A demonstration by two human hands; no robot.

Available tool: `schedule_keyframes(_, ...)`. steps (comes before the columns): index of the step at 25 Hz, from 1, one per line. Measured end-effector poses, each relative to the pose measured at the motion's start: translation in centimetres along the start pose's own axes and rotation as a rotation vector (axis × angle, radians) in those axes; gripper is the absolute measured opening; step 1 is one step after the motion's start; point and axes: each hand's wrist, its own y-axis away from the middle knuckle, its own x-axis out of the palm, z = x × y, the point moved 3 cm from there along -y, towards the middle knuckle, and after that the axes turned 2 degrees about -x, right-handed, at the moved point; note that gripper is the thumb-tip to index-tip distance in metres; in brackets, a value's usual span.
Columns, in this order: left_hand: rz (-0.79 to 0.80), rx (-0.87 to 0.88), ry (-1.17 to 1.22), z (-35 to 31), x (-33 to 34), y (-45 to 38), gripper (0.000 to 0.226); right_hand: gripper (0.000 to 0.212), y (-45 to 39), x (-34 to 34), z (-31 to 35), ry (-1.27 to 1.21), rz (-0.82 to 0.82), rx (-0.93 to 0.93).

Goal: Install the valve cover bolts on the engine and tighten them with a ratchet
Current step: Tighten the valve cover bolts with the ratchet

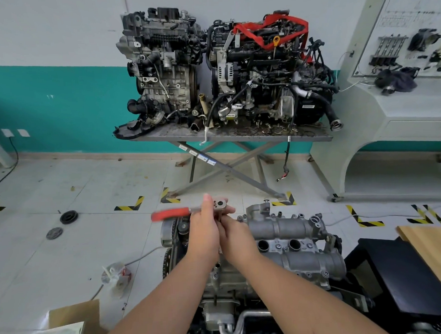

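A ratchet (219, 205) with a red handle (169, 214) is held above the far left end of the grey valve cover (289, 239). My left hand (204, 232) grips the ratchet near its head, thumb raised beside it. My right hand (235, 237) pinches the socket or extension under the ratchet head; the tip is hidden by my fingers. Several bolts (325, 273) sit in the cover's flange holes along its edges. The engine (226, 291) stands low in front of me.
Two more engines (236, 66) sit on a folding metal table (228, 136) ahead. A white training panel (398, 60) is at right, a wooden board (432, 249) at near right, cardboard boxes (70, 324) at lower left, pulleys (68, 217) on the floor.
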Motion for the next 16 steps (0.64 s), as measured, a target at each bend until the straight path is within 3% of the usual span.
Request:
schedule_keyframes(2, -0.008, -0.116, 0.001, -1.3, -0.2, -0.9, 0.04, 0.027, 0.2, 0.0, 0.2, 0.003, -0.01, -0.02)
schedule_keyframes(4, 0.022, -0.188, -0.156, -2.8, -0.3, -1.8, 0.031, 0.03, 0.2, 0.2, 0.4, 0.044, 0.025, -0.035)
schedule_keyframes(8, 0.235, -0.164, -0.774, -6.4, 0.2, -2.7, 0.018, 0.038, 0.4, 0.4, 1.1, 0.098, 0.09, -0.087)
schedule_keyframes(11, 0.338, 0.117, -1.438, -8.0, 1.8, -2.9, 0.017, 0.036, 0.3, 0.5, 1.3, 0.15, 0.096, -0.09)
schedule_keyframes(13, 0.357, 0.362, -1.751, -7.6, 2.7, -2.3, 0.016, 0.033, 0.0, 0.8, 0.9, 0.118, 0.061, 0.008)
schedule_keyframes(16, 0.242, 0.875, -1.849, -5.8, 2.2, -0.9, 0.026, 0.026, -0.1, 0.4, 1.0, 0.122, 0.11, 0.124)
